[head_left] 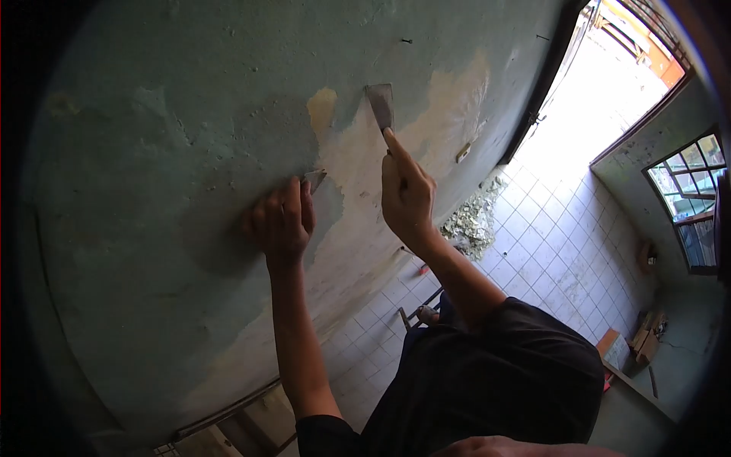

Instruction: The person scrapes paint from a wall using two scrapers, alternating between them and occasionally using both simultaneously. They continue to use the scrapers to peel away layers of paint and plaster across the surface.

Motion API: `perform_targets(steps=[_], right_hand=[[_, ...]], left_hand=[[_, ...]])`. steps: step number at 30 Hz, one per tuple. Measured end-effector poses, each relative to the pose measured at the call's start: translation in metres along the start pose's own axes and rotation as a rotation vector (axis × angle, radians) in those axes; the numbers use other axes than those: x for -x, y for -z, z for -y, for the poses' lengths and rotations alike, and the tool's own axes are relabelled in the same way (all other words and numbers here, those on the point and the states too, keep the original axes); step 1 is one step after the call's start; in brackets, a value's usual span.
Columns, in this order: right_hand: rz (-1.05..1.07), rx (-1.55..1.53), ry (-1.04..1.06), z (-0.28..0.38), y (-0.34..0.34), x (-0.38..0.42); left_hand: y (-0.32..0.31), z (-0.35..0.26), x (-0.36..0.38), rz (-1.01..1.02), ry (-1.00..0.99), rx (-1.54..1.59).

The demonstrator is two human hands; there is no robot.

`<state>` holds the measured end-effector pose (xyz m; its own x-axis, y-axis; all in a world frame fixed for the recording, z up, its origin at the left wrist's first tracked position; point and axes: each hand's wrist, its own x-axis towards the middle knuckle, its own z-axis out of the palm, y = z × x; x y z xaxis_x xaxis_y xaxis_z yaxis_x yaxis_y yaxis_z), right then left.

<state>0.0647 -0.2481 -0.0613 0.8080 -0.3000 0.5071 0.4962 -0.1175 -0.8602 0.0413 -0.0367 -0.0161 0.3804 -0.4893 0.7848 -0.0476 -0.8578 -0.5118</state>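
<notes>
My right hand [410, 190] is wrapped around the handle of a putty knife [380, 105], the index finger stretched along it. The knife's wide blade lies against the wall [228, 84] at the upper edge of a pale scraped patch [365, 171]. Lower and to the left, my left hand [283, 219] is closed close to the wall. Between its thumb and fingers shows a small pointed grey paint flake [315, 180]. Grey-green paint still covers the wall around the patch, with a yellowish bare spot [322, 109] between the two hands.
A heap of paint chips [474, 222] lies on the tiled floor [544, 236] along the wall's foot. A nail [406, 41] and a small switch plate [464, 152] stick out from the wall. A bright doorway [586, 91] opens at upper right, and boxes [647, 339] stand at lower right.
</notes>
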Motion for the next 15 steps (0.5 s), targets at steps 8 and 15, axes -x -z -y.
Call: perform_targets(steps=[8, 15], right_hand=[[0.005, 0.009, -0.011, -0.002, -0.0016, -0.0024], [-0.011, -0.006, -0.018, -0.0007, -0.0011, -0.0017]], left_hand=[[-0.0038, 0.0016, -0.0043, -0.033, 0.007, -0.014], [-0.0032, 0.001, -0.0016, -0.015, 0.003, -0.006]])
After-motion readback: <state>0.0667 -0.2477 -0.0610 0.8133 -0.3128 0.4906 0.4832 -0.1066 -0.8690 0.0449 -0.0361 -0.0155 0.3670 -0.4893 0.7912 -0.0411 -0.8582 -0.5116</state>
